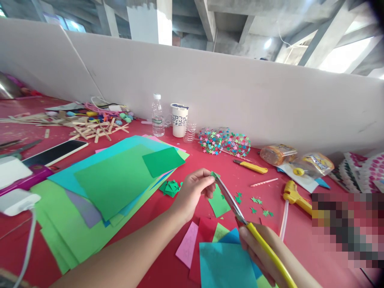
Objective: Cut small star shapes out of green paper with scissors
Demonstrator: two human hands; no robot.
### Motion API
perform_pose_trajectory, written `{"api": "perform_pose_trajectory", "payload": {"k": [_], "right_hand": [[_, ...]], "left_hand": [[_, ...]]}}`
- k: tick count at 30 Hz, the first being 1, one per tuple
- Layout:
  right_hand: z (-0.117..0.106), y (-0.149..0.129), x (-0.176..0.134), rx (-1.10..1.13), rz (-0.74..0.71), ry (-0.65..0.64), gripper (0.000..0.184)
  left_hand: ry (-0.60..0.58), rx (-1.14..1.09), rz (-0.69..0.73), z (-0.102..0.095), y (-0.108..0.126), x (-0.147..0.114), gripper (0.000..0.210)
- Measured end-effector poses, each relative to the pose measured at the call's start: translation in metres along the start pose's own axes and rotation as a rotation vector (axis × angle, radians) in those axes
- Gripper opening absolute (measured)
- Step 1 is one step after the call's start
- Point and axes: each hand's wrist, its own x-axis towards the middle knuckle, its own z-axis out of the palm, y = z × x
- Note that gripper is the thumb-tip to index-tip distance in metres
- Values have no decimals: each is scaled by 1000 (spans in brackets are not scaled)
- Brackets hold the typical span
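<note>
My left hand (195, 190) pinches a small piece of green paper (215, 175) between thumb and fingers. In my right hand (264, 244) is a pair of scissors (229, 196) with yellow handles, its blade tips touching that small piece. Below them lies a light green paper piece (219, 204). Several small green paper stars (256, 201) are scattered to the right of the blades. Left of my left hand is a heap of small dark green paper pieces (170, 188). Closer to me, teal paper squares (225, 262) lie over red and pink sheets.
Large green and blue sheets (114, 180) cover the left of the red table. Behind stand a water bottle (157, 116), a white cup (179, 122) and star-filled containers (223, 141). A yellow cutter (251, 166) and yellow glue gun (297, 198) lie right; a phone (57, 153) lies left.
</note>
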Motion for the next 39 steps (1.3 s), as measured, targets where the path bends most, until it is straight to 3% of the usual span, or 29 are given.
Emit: {"api": "perform_pose_trajectory", "payload": {"k": [15,19,27,39], "right_hand": [[-1,4,2,4,-11,11,41],[-1,8,5,-40,3,24,42],[0,7,7,-71,-3,53,46],[-5,-1,-8,-15,-104,-38,65]], "left_hand": [[-23,-69,-6,-5,3,3,9],[-76,-31,-39,-3,3,2,14],[-32,-43,-18,-3,2,3,12],[-50,-104,16,-11,1,7,11]]}}
